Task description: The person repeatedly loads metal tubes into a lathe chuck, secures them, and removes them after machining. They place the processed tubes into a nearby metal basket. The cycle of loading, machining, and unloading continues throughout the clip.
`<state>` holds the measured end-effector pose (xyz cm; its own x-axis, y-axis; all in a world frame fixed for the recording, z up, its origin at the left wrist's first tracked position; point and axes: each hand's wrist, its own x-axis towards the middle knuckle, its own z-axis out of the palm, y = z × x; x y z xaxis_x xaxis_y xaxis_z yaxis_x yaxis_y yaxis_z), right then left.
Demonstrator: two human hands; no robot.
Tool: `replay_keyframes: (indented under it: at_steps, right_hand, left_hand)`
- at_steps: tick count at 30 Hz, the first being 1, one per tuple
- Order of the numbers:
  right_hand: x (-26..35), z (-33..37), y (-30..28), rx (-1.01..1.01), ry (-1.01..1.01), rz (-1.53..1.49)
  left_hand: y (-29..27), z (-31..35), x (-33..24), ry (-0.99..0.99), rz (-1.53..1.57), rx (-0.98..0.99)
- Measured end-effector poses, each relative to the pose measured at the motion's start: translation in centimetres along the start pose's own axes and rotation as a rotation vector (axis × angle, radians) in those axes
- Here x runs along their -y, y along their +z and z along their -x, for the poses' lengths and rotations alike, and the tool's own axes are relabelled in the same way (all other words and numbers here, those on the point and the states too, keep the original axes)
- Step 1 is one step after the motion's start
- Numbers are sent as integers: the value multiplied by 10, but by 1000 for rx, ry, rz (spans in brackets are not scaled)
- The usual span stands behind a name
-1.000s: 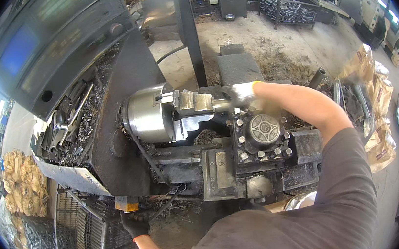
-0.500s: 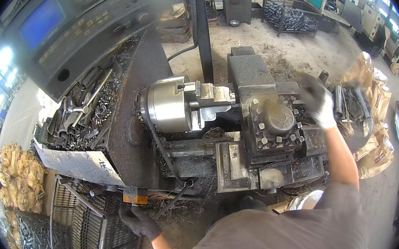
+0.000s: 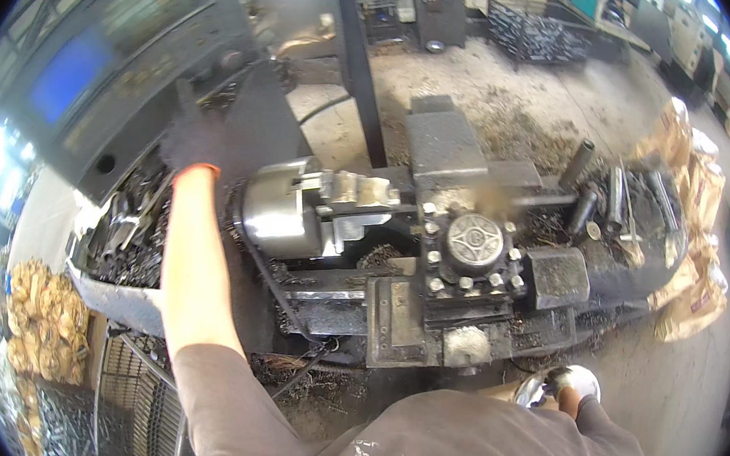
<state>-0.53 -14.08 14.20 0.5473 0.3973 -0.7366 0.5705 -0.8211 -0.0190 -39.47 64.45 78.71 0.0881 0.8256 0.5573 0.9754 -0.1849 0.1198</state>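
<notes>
My left hand, in a dark glove with an orange cuff, is raised in front of the machine's control panel. Its fingers are smeared by motion. To its right is the lathe's shiny round chuck with stepped jaws. Further right stands the square tool post, ringed with bolts under a round cap. Low on the right, my right hand is at a shiny metal bowl beside my body; its fingers are hidden, so any hold does not show.
A metal tray of tools and dark chips lies left of the chuck. Below it stands a wire-mesh basket. Metal tubes lie right of the tool post, next to brown paper sacks. A dark post rises behind the lathe.
My left hand has gone from beside the mesh basket up to the control panel. My right hand has left the tool post area and come down to the bowl. The whole view has shifted.
</notes>
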Motion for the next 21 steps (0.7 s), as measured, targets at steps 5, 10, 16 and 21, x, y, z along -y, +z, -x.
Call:
replay_keyframes:
  at_steps: [5, 10, 16, 21]
  right_hand:
    - [38, -22, 75, 309, -478, 329]
    - [21, -41, 14, 323, -95, 1]
    - [114, -81, -163, -109, -283, 306]
    - [315, -100, -174, -183, -672, 505]
  left_hand:
    - [4, 9, -15, -50, 17, 47]
    - [25, 207, 4, 177, -62, 271]
    - [44, 570, 156, 115, 305, 554]
    - [-27, 935, 301, -1382, 271, 948]
